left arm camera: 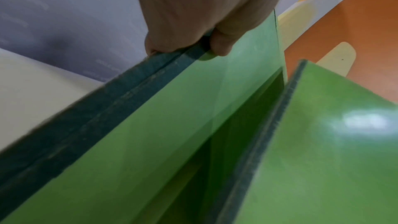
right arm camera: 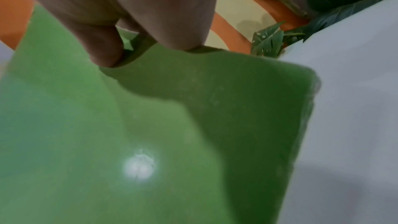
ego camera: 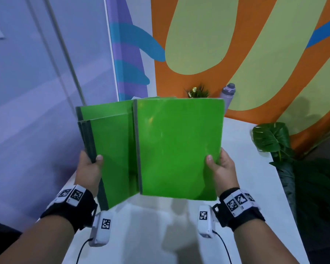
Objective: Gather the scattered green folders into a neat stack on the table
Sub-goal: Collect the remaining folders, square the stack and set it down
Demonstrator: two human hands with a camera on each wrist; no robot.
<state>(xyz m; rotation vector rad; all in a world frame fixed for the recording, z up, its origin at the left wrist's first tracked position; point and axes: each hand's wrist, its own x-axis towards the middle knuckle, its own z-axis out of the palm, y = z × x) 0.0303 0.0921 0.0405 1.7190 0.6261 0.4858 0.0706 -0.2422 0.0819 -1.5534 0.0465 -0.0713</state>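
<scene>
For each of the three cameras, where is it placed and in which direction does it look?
Head: on the head, looking down at green folders over the white table; both forearms show.
Left wrist: along the left hand, gripping dark spines.
Right wrist: along the right hand, pinching one folder.
Shared: folders, orange wall.

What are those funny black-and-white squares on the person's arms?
Each bare forearm wears a black wrist strap. The left wrist strap and right wrist strap carry white blocks printed with black-and-white square codes. Under each wrist hangs a small white camera box with its own code and a thin black cable. No sleeves, no gloves.
</scene>
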